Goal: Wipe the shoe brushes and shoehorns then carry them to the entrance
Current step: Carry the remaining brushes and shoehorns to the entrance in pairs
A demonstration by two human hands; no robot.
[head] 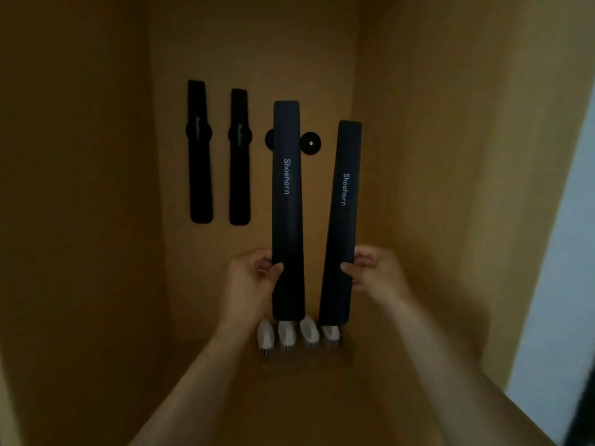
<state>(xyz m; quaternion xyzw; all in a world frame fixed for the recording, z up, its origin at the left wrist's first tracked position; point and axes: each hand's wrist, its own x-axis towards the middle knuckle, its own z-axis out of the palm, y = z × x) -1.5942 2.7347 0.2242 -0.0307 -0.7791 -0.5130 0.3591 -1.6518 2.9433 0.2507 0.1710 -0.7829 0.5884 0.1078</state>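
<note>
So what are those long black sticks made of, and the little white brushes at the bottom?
The shoehorn in the left hand and the one in the right hand look like matte black plastic, maybe coated metal: smooth, flat, dull sheen, printed white lettering. The shoe brushes seem to have glossy white plastic handles; dark bristles show beneath, though blur hides what they are made of.
</note>
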